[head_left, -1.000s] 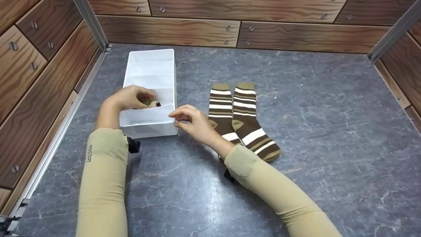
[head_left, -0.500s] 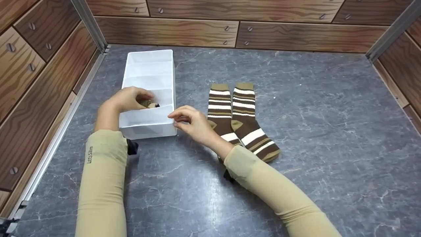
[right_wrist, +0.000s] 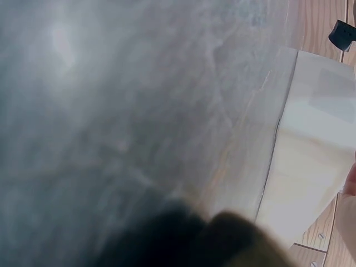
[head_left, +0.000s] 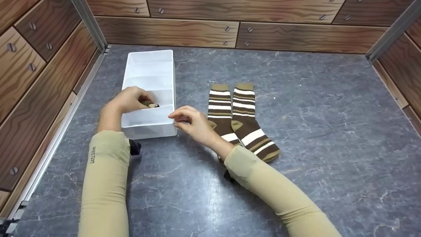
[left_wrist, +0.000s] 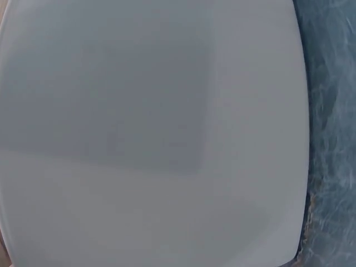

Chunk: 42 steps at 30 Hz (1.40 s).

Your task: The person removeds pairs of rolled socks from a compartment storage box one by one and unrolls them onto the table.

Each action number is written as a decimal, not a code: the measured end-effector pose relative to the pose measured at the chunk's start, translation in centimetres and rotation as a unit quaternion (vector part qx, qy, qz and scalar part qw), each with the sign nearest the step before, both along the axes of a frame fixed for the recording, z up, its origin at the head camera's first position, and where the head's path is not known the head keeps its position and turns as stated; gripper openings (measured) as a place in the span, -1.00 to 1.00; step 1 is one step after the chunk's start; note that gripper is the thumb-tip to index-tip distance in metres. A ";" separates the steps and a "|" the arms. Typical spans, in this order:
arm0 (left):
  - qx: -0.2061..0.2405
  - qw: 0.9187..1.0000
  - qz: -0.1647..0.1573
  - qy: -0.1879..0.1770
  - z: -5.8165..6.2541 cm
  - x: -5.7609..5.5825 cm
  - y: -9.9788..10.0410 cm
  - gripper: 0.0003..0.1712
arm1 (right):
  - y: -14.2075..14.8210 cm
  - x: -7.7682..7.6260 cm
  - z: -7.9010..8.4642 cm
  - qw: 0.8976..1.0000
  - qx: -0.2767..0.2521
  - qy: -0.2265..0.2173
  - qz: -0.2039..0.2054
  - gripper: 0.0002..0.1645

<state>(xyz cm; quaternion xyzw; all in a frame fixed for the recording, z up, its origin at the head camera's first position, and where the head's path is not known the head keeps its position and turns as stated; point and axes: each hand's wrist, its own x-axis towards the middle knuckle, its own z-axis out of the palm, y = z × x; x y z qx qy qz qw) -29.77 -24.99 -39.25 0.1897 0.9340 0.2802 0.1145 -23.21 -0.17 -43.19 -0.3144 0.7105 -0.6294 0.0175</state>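
Wood-print panels with painted screw heads enclose the bench on 3 sides, and 2 grey metal posts stand at the far corners. A pair of striped socks lies flat to the right of the white box; the right forearm passes over the toe end of the left sock and partly hides it. The left hand covers much of a small olive-and-cream bundle, which sits in the box's 2nd compartment from the near end. Its fingers are curved around the bundle, their tips partly hidden. The right hand pinches the box's near right corner between thumb and fingers.

The box is long, rectangular and slightly translucent, with smooth, thin walls and upright dividers. The socks are soft knit, brown with white and tan bands, tan at heel and cuff. The bench is slate-blue, marbled with pale veins and glossy under a light patch. Tan sleeves cover both forearms, wrinkled near the wrists.
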 end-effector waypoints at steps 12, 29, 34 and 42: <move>-0.040 0.998 0.006 0.048 -0.2 0.3 0.6 -0.91 | 0.1 0.2 -0.1 1.000 0.002 0.003 0.006 -0.72; 0.023 0.994 0.034 0.104 0.3 1.1 0.5 -0.81 | 0.7 0.1 0.1 1.000 0.016 -0.006 -0.007 -0.73; 0.038 0.991 0.063 0.113 0.7 1.4 0.6 -0.84 | 0.9 0.1 0.2 1.000 0.009 -0.010 -0.008 -0.73; 0.075 0.984 0.080 0.140 1.6 1.8 0.5 -0.86 | 1.1 -0.1 0.2 1.000 0.018 -0.010 -0.023 -0.73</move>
